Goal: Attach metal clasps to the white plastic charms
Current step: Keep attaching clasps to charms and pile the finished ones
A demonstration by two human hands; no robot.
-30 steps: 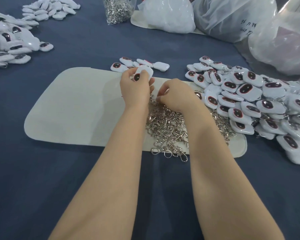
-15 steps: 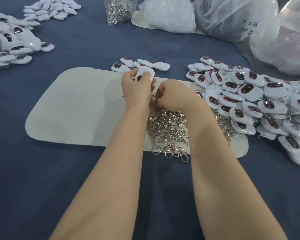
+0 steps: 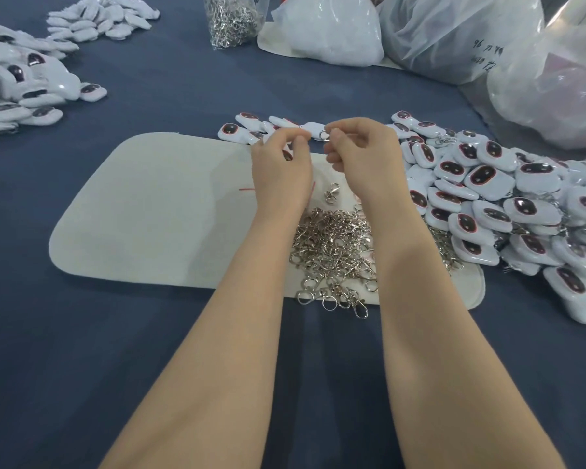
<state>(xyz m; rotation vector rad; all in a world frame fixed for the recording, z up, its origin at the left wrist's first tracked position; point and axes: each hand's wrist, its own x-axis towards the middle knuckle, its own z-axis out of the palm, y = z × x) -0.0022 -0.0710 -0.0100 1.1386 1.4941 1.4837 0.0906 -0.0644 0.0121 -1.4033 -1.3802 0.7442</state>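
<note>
Left hand [image 3: 281, 167] is pinching charm [image 3: 287, 156], mostly hidden; right hand [image 3: 362, 154] is pinching clasp [image 3: 324, 134] by its ring, just beyond clasp pile [image 3: 332, 245]. Both are looking light, rigid and slick, so I'm favouring charm edges and clasp body.

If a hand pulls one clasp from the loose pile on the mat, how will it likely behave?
Probably snags: the clasp pile looks tangled, hooks and rings interlaced, so neighbours may drag along. Each looks rigid metal, small, likely light. Polished surfaces may slip when pinched.
</note>
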